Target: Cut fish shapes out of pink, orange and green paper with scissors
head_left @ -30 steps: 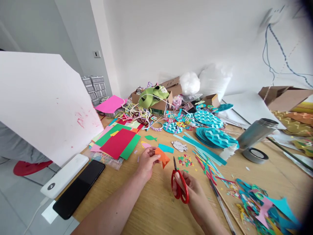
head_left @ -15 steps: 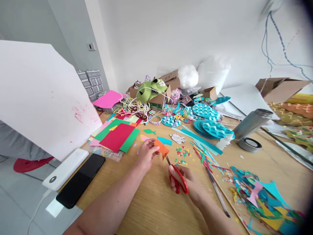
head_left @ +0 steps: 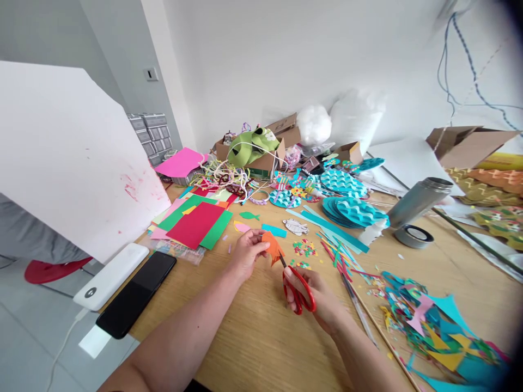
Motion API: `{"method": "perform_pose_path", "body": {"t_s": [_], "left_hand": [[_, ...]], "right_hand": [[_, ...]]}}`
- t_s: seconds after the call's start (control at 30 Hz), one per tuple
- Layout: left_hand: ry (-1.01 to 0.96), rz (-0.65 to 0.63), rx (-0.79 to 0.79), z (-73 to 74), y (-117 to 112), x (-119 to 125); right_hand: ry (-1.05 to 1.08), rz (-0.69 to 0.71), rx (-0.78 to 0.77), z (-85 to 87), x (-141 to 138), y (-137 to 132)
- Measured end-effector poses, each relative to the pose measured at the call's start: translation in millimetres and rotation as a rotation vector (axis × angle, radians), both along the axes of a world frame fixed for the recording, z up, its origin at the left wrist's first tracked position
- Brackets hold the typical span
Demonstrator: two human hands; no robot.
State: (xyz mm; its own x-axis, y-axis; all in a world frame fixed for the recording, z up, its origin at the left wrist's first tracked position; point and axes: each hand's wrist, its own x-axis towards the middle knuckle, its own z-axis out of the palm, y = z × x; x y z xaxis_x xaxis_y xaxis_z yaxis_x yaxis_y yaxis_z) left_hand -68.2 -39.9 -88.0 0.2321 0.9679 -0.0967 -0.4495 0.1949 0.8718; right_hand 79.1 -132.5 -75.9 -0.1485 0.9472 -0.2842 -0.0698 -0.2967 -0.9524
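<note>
Between the thumb and fingers of my left hand [head_left: 249, 253] is a small piece of orange paper [head_left: 271, 246], held just above the table. My right hand [head_left: 312, 291] is closed around the red handles of a pair of scissors [head_left: 300, 288], whose blades meet the paper's right edge. A narrow strip of the orange paper hangs down beside the blades. Just beyond my hands lie a green paper fish [head_left: 249, 216], a pink-and-yellow paper cutout [head_left: 244, 227], a blue paper piece [head_left: 274, 231] and a fish drawing [head_left: 296, 227]. Small confetti bits [head_left: 304, 248] are scattered near the scissors.
Left are stacked coloured sheets [head_left: 195, 224], a black phone [head_left: 137, 294] and a white power bank [head_left: 112, 275]. Blue wavy discs [head_left: 353, 211], a glue bottle [head_left: 373, 232] and a metal flask [head_left: 423, 201] stand right. Paper scraps [head_left: 441, 332] and a thin stick [head_left: 379, 332] lie front right.
The scissor blades have moved up and further into the orange paper. My left hand has turned the paper slightly and shifted a little. The view has shifted slightly.
</note>
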Motion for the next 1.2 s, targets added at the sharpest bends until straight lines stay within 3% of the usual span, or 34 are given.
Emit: {"method": "perform_pose_path", "body": {"t_s": [0.23, 0.53, 1.2], "left_hand": [[-0.003, -0.088, -0.028, -1.8, 0, 1], [0.007, -0.315, -0.08, 3.9, -8, 3], [0.01, -0.252, -0.046, 1.9, -9, 3]], "right_hand": [[0.007, -0.05, 0.035, -1.7, -1, 1], [0.004, -0.094, 0.085, -1.9, -2, 1], [-0.139, -0.133, 0.067, -16.9, -8, 5]]}}
